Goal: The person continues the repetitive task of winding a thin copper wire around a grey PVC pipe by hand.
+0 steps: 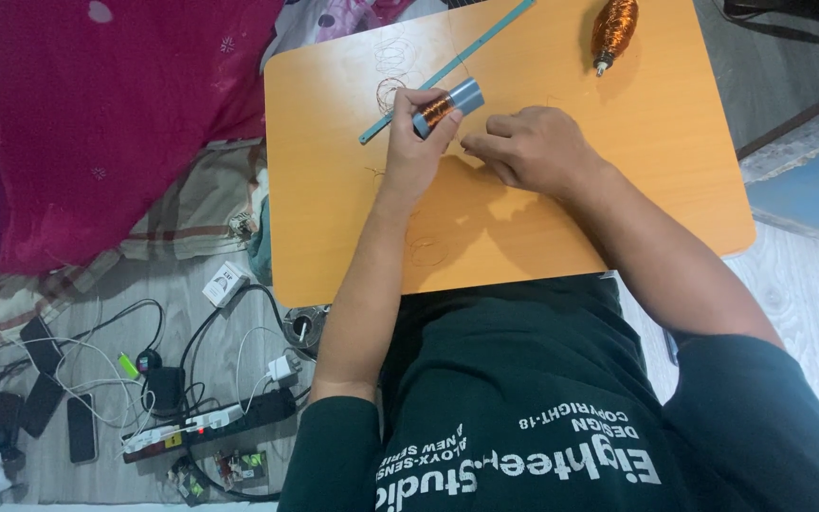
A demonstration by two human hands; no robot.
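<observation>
Winding thin copper wire onto a short grey plastic tube [449, 104] looks like the step in hand. The left hand [417, 142] is closed around the tube, holding it up just above the orange wooden table [637, 190]. A band of shiny copper wire wraps the middle of the tube. The right hand [528, 147] sits just beside it, low over the table, with the fingers curled and the tips pinched together. It may be pinching the fine wire, but the wire is too thin to see there.

A long flat teal ruler [447, 69] lies slanted on the table behind the tube. A fat spool of copper wire [613, 30] lies near the far edge, well apart from both hands. Some loose curly wire [392, 92] lies near the ruler.

I think the next move needs a slow turn of the tube, with the wire kept tight and each loop lying right beside the last one.
</observation>
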